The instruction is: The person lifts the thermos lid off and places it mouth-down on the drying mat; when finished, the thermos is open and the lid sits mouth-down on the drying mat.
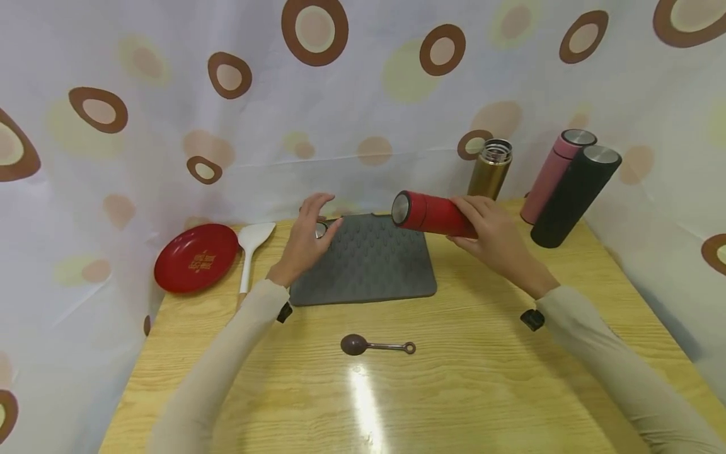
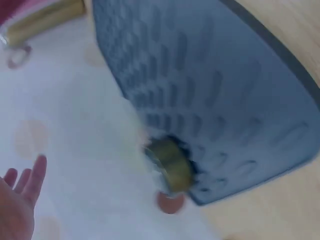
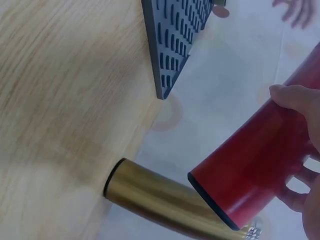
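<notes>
My right hand (image 1: pixel 493 230) grips a red thermos flask (image 1: pixel 435 214) near its base, raised above the table and tilted sideways with its silver-topped lid toward the left. My left hand (image 1: pixel 309 234) hovers over the far left part of a dark grey drying mat (image 1: pixel 368 265), fingers spread and holding nothing. Just beyond that hand, partly hidden by it in the head view, a gold flask lid (image 2: pixel 172 165) sits on the mat's corner. Behind the red flask, a gold thermos flask (image 1: pixel 490 171) stands upright without its lid.
A pink flask (image 1: pixel 551 180) and a black flask (image 1: pixel 574 198) stand at the back right. To the left lie a red plate (image 1: pixel 195 258) and a white spatula (image 1: pixel 253 238). A dark spoon (image 1: pixel 355 344) lies in front of the mat. Patterned cloth hangs behind the table.
</notes>
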`<action>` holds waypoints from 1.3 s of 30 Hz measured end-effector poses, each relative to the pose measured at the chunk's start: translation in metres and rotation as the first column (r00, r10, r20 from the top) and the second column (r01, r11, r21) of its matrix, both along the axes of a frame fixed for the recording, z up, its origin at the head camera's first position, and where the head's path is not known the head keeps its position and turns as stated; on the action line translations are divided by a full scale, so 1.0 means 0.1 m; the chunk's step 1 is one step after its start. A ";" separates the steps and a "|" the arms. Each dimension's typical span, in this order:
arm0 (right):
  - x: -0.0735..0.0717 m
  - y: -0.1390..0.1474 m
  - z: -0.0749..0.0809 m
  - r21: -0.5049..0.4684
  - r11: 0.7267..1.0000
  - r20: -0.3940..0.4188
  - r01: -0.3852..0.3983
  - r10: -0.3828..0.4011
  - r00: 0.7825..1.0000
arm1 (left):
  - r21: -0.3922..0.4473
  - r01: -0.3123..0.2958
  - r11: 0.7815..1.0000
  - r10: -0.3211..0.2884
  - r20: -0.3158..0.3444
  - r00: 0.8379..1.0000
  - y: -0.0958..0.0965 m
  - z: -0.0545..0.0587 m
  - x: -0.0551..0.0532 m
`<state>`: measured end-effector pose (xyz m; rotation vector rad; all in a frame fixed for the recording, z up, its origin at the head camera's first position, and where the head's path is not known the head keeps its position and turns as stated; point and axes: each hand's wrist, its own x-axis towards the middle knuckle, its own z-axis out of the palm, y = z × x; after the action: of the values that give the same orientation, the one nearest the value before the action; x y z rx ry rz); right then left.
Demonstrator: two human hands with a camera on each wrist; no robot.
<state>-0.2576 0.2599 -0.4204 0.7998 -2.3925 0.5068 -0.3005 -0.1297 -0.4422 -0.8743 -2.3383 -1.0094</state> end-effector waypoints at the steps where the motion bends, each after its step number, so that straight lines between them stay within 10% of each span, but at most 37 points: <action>1: 0.00 -0.03 0.01 0.024 1.000 -0.019 -0.009 0.009 1.000 | -0.006 0.035 0.999 -0.035 -0.003 0.999 0.03 0.05 0.04; 6: 0.02 -0.14 0.08 0.133 0.990 -0.118 -0.054 0.070 0.991 | -0.099 0.165 0.981 -0.175 -0.104 0.979 0.19 0.18 0.22; 13: 0.05 -0.27 0.13 0.194 0.975 -0.166 -0.106 0.139 0.976 | -0.258 0.174 0.950 -0.239 -0.249 0.939 0.30 0.25 0.42; 25: 0.14 -0.39 0.10 0.152 0.975 -0.187 -0.162 0.190 0.964 | -0.346 0.158 0.925 -0.319 -0.483 0.815 0.37 0.24 0.52; 39: 0.17 -0.43 -0.05 0.152 0.968 -0.105 -0.200 0.217 0.971 | -0.231 0.250 0.940 -0.303 -0.233 0.924 0.31 0.31 0.69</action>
<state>-0.2403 0.2171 -0.4259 1.1214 -2.2634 0.3621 -0.2317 -0.0984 -0.4111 -1.3621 -2.1482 -0.7143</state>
